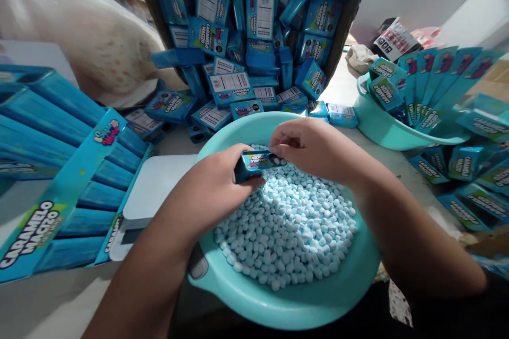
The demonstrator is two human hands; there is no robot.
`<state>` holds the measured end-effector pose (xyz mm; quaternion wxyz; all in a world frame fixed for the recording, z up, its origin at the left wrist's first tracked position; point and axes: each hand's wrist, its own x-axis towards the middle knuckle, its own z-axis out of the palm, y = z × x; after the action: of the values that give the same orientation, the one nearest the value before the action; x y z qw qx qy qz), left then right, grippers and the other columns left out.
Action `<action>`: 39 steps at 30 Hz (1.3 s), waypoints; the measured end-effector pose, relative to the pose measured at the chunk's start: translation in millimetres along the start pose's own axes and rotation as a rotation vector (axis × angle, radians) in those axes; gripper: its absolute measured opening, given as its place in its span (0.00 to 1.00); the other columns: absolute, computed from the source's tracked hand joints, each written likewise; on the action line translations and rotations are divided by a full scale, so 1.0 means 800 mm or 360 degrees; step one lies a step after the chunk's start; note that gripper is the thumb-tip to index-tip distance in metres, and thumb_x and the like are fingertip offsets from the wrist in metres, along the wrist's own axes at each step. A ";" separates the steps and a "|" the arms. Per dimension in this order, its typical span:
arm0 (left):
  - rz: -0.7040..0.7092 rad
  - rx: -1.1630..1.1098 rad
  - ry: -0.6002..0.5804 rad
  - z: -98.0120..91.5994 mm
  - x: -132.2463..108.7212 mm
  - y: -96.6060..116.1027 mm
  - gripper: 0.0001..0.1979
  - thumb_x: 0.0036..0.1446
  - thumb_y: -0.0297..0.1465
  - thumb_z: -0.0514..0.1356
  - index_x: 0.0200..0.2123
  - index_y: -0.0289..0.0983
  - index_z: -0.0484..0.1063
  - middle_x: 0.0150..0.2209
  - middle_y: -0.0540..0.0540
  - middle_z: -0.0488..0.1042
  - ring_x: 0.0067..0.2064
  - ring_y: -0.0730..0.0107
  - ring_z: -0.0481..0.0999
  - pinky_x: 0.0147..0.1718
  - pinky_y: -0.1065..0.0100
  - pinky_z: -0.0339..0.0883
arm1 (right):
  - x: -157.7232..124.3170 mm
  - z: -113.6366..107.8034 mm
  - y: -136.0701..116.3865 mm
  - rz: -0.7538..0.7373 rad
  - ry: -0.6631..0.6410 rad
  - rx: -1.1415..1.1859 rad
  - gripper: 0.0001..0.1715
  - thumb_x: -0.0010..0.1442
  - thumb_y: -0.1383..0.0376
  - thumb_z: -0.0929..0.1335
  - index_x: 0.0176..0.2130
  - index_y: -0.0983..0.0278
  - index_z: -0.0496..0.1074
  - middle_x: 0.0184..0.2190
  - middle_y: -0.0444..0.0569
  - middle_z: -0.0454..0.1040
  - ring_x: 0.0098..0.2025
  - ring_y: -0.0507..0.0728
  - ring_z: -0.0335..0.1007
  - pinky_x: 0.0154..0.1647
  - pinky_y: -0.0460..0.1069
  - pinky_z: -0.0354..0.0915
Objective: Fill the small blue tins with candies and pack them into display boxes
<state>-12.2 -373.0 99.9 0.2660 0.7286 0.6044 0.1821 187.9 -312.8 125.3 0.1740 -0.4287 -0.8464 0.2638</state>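
Observation:
My left hand (pixel 210 185) is closed around a small blue candy box (pixel 254 161), held on its side over a turquoise bowl (pixel 286 302). The bowl is heaped with pale blue candies (pixel 290 222). My right hand (pixel 314 148) is at the box's open end with its fingers pinched together; what they hold is hidden. Both hands hover just above the candy heap near the bowl's far rim.
A dark bin (pixel 254 26) spills several blue boxes onto the table behind the bowl. A display carton of boxes (pixel 63 206) lies at the left beside a white scale (pixel 155 190). A second turquoise bowl (pixel 382 127) with flat cartons stands at the right.

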 end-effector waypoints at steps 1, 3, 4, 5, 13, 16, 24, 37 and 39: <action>-0.0006 0.0003 -0.0003 -0.001 0.000 0.000 0.16 0.58 0.41 0.61 0.49 0.47 0.72 0.44 0.48 0.80 0.42 0.56 0.78 0.33 0.64 0.65 | -0.001 -0.001 -0.001 -0.0005 -0.0018 0.0048 0.07 0.58 0.67 0.67 0.32 0.64 0.76 0.26 0.44 0.74 0.27 0.51 0.63 0.28 0.49 0.55; -0.0009 -0.0003 -0.0020 -0.001 0.000 0.001 0.16 0.58 0.41 0.60 0.49 0.46 0.71 0.43 0.48 0.80 0.43 0.56 0.78 0.33 0.64 0.64 | -0.001 -0.002 -0.003 -0.0007 -0.0093 0.0172 0.06 0.57 0.66 0.68 0.33 0.64 0.77 0.27 0.44 0.75 0.28 0.51 0.64 0.29 0.48 0.56; -0.0006 -0.0009 -0.0028 -0.002 0.000 0.001 0.16 0.58 0.41 0.60 0.49 0.46 0.71 0.43 0.48 0.80 0.43 0.56 0.78 0.33 0.64 0.64 | -0.002 -0.003 -0.004 -0.0005 -0.0130 0.0219 0.05 0.57 0.67 0.69 0.34 0.64 0.77 0.28 0.44 0.75 0.29 0.51 0.65 0.29 0.48 0.57; -0.0001 -0.0015 -0.0037 -0.002 0.000 0.000 0.16 0.58 0.41 0.60 0.49 0.46 0.72 0.43 0.47 0.79 0.43 0.56 0.78 0.33 0.64 0.64 | -0.002 -0.004 -0.005 -0.0003 -0.0147 0.0244 0.06 0.56 0.68 0.69 0.35 0.64 0.77 0.28 0.45 0.76 0.29 0.51 0.66 0.30 0.48 0.58; -0.0030 -0.0093 0.0136 0.005 0.001 -0.007 0.18 0.55 0.40 0.63 0.49 0.44 0.71 0.41 0.48 0.79 0.41 0.57 0.78 0.34 0.64 0.66 | 0.002 -0.005 0.000 0.0062 0.0136 0.0086 0.14 0.56 0.72 0.65 0.38 0.64 0.80 0.34 0.47 0.78 0.34 0.53 0.70 0.34 0.47 0.63; -0.0069 -0.0203 0.0298 0.006 0.002 -0.009 0.23 0.52 0.41 0.65 0.52 0.43 0.69 0.43 0.48 0.78 0.41 0.58 0.78 0.37 0.64 0.69 | 0.006 -0.002 0.012 0.0159 0.0234 -0.0056 0.17 0.58 0.72 0.64 0.42 0.62 0.80 0.38 0.48 0.78 0.37 0.55 0.71 0.35 0.48 0.64; -0.0249 -0.0309 0.0684 0.010 0.003 -0.012 0.28 0.51 0.42 0.66 0.53 0.42 0.66 0.44 0.46 0.78 0.39 0.60 0.78 0.36 0.64 0.71 | -0.005 0.024 -0.005 0.0229 -0.1221 -0.0648 0.50 0.53 0.43 0.72 0.67 0.58 0.61 0.67 0.63 0.59 0.56 0.73 0.70 0.53 0.62 0.68; -0.0180 -0.0282 0.0483 0.009 -0.001 -0.007 0.21 0.55 0.38 0.64 0.51 0.44 0.65 0.41 0.47 0.78 0.38 0.59 0.78 0.32 0.65 0.68 | -0.040 0.057 0.010 -0.0064 -0.1128 -0.0408 0.51 0.46 0.39 0.74 0.58 0.67 0.68 0.50 0.62 0.71 0.45 0.68 0.71 0.40 0.57 0.68; -0.0177 -0.0284 0.0447 0.009 -0.001 -0.007 0.21 0.55 0.38 0.64 0.51 0.44 0.65 0.41 0.47 0.78 0.38 0.58 0.78 0.32 0.65 0.67 | -0.032 0.060 0.012 -0.0003 -0.1110 -0.0349 0.43 0.46 0.44 0.75 0.53 0.66 0.71 0.43 0.57 0.74 0.38 0.63 0.71 0.33 0.52 0.64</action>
<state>-12.4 -374.3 90.8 0.2523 0.6349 0.6563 0.3201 183.8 -343.3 79.2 -0.1719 -0.3284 -0.8784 0.3016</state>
